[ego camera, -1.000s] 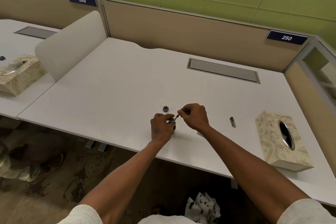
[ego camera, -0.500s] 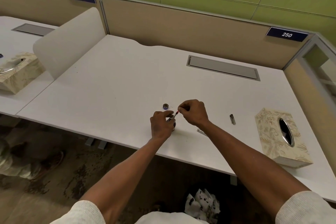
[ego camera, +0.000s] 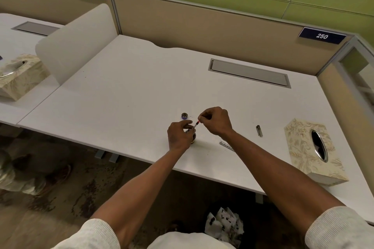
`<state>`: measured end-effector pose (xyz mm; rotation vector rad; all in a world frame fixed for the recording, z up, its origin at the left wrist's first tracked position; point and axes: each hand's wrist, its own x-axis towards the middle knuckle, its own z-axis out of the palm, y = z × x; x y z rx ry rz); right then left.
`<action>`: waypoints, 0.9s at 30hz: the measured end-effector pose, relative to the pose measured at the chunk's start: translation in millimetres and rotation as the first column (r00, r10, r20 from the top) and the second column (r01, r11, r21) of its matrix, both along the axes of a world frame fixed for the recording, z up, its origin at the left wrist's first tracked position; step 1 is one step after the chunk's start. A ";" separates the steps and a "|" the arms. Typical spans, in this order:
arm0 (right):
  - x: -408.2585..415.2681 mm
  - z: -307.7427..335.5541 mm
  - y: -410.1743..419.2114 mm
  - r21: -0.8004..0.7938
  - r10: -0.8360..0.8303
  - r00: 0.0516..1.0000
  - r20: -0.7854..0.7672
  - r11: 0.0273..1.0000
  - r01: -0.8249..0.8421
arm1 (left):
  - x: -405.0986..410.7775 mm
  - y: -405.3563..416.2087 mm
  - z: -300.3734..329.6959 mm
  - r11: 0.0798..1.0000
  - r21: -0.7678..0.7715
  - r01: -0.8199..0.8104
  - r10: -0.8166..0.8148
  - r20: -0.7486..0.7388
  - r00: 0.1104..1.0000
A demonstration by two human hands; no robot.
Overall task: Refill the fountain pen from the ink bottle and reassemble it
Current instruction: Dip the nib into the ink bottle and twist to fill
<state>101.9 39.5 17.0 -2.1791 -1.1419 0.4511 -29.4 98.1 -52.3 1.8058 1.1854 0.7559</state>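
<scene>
Left hand (ego camera: 179, 136) wraps fingers around ink bottle (ego camera: 193, 137) on white desk (ego camera: 125, 95), bottle mostly hidden under palm. Right hand (ego camera: 216, 120) pinches red-tipped end of pen section (ego camera: 196, 125) between thumb and fingertips, its lower end angled down toward bottle mouth. Bottle cap (ego camera: 184, 116) just beyond left fingertips. Pen cap (ego camera: 259, 130) right of right hand; pen barrel (ego camera: 225, 145) beneath right wrist.
</scene>
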 end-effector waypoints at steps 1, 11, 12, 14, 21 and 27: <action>0.5 0.3 0.4 -0.001 0.006 1.000 0.004 1.000 -0.006 | -0.1 0.1 -0.3 1.000 -0.003 0.000 0.000 0.004 1.000; 2.2 1.1 3.2 -0.014 0.066 0.997 0.050 0.998 -0.065 | 0.5 -1.5 4.6 1.000 -0.025 -0.010 0.011 0.018 1.000; 1.9 1.6 3.2 -0.016 0.074 0.996 0.055 0.997 -0.073 | 0.8 -1.8 5.1 1.000 -0.025 -0.011 0.011 0.016 1.000; 1.4 2.4 3.1 -0.016 0.085 0.994 0.064 0.996 -0.084 | 1.4 -2.3 5.5 1.000 -0.017 -0.012 0.012 0.011 1.000; 1.0 6.2 1.7 -0.017 0.118 0.988 0.098 0.993 -0.117 | 1.1 -3.4 6.7 1.000 -0.024 -0.015 0.015 0.015 1.000; -0.1 4.8 3.1 -0.022 0.129 0.987 0.094 0.992 -0.128 | 0.1 -4.9 8.4 1.000 -0.022 -0.016 0.016 0.017 1.000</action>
